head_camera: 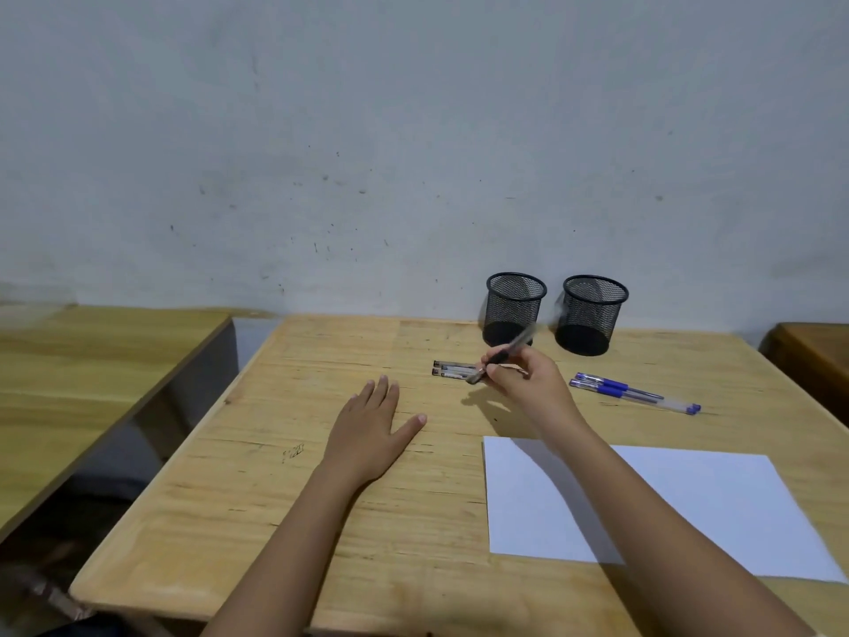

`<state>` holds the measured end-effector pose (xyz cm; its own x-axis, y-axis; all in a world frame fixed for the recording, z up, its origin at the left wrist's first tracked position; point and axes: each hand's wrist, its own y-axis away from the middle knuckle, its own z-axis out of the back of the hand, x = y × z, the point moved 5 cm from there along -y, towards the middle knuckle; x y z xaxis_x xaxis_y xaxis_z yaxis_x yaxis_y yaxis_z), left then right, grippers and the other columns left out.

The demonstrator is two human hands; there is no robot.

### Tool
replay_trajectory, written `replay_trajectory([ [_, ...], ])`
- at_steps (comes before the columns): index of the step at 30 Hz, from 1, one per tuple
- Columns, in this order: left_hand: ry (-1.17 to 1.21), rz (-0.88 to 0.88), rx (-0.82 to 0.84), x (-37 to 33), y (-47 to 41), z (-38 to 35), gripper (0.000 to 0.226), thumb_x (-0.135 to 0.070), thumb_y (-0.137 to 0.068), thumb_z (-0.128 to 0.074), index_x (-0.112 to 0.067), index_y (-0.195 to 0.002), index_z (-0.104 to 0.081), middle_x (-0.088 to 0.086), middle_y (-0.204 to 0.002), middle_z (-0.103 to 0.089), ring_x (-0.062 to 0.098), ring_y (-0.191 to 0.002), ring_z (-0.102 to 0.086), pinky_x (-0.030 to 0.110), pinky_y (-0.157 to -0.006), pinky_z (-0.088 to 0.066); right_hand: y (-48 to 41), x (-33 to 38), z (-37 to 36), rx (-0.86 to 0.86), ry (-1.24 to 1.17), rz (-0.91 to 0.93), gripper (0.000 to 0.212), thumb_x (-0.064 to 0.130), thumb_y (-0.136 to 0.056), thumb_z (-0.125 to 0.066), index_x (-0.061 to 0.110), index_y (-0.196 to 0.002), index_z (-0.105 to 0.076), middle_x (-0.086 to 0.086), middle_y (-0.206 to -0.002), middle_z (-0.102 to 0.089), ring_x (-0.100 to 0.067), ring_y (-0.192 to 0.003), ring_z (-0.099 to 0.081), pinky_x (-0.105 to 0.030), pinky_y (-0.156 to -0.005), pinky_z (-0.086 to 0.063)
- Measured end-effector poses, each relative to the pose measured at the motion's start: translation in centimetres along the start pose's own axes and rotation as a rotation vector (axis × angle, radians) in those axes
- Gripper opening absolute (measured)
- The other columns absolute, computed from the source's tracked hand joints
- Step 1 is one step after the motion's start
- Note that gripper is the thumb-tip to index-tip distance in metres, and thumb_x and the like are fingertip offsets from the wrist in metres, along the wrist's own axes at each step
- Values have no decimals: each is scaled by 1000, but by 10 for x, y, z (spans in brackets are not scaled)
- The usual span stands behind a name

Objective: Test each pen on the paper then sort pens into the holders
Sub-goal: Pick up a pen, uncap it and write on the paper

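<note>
My right hand (528, 383) grips a black pen (505, 354), tilted and blurred, just above the table in front of the left holder. Two black pens (452, 369) lie side by side on the wood, left of that hand. Two blue pens (634, 393) lie to its right. Two black mesh holders stand at the back by the wall: the left holder (514, 308) and the right holder (590, 314), both look empty. A white sheet of paper (689, 503) lies at the near right, partly under my right forearm. My left hand (374, 429) rests flat on the table, fingers spread.
The wooden table (285, 475) has its left edge close to my left arm, with a gap beyond it and another wooden table (92, 360) farther left. A darker wooden surface (817, 356) sits at the far right. A grey wall rises behind the holders.
</note>
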<state>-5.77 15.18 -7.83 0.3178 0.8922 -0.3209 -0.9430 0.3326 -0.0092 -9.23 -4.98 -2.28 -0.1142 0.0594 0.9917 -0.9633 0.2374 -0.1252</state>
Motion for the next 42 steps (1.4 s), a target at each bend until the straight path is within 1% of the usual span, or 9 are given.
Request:
replay_trajectory([
  [4, 579, 22, -56, -4, 6, 7, 53, -58, -86, -47, -19, -121, -56, -5, -124, -55, 13, -117, -50, 38, -102, -40, 12, -2, -4, -14, -186, -23, 16, -11, -78, -62, 5, -81, -66, -9, -83, -69, -23, -86, -65, -26, -84, -53],
  [7, 1219, 74, -23, -26, 17, 11, 37, -43, -88, -59, -19, -117, -61, 0, -119, -60, 11, -111, -56, 34, -99, -48, 21, -1, -10, 31, -205, -31, 19, -8, -74, -68, 12, -74, -71, -10, -84, -72, -27, -90, -66, -36, -90, -51],
  [15, 1131, -182, -241, -49, 21, 48, 10, -10, -84, -67, -19, -86, -71, -4, -79, -70, 2, -73, -63, 17, -72, -50, 33, 16, -10, 109, -210, 40, 14, 1, -71, -73, 13, -80, -74, -7, -86, -74, -20, -91, -66, -36, -92, -48],
  [32, 1120, -182, -93, -70, 25, 55, 11, -5, -85, -64, -13, -87, -73, -7, -63, -69, 4, -59, -63, 14, -67, -52, 31, 25, 2, 154, -142, 82, 16, -4, -69, -72, 1, -84, -71, -9, -84, -74, -17, -84, -68, -21, -75, -54],
  [34, 1126, -131, -133, -65, 29, 56, 9, -8, -85, -64, -13, -85, -72, -3, -66, -68, 5, -60, -63, 13, -62, -51, 25, 21, 11, 116, -74, 61, 12, -1, -74, -70, 3, -86, -71, -2, -76, -72, -10, -78, -66, -15, -70, -50],
  [36, 1230, 103, -273, -22, 40, 65, 9, -11, -87, -60, -10, -90, -69, 3, -75, -67, 9, -64, -61, 11, -52, -49, 15, 21, 64, -160, -53, -36, 7, 9, -82, -64, 15, -79, -68, 16, -57, -64, -6, -74, -59, -12, -65, -44],
  [38, 1200, 292, -471, 41, 56, 82, 18, -16, -89, -60, -7, -102, -69, 4, -84, -68, 9, -73, -62, 11, -51, -49, 17, 27, 129, -361, -324, 9, 19, 8, -80, -63, 19, -66, -70, 16, -55, -64, -4, -75, -61, -12, -69, -48],
  [40, 1019, 343, -484, 68, 60, 85, 21, -19, -87, -63, -9, -104, -70, 1, -85, -70, 8, -76, -63, 16, -58, -48, 28, 28, 148, -331, -445, 69, 17, 5, -73, -65, 14, -62, -73, 8, -65, -71, -6, -74, -67, -15, -78, -53],
  [42, 969, 267, -379, 43, 46, 69, 15, -14, -85, -67, -8, -98, -71, 3, -83, -69, 10, -76, -62, 17, -62, -46, 28, 17, 125, -256, -205, 38, 11, 3, -75, -69, 14, -74, -73, 5, -70, -73, -10, -75, -66, -14, -73, -51],
])
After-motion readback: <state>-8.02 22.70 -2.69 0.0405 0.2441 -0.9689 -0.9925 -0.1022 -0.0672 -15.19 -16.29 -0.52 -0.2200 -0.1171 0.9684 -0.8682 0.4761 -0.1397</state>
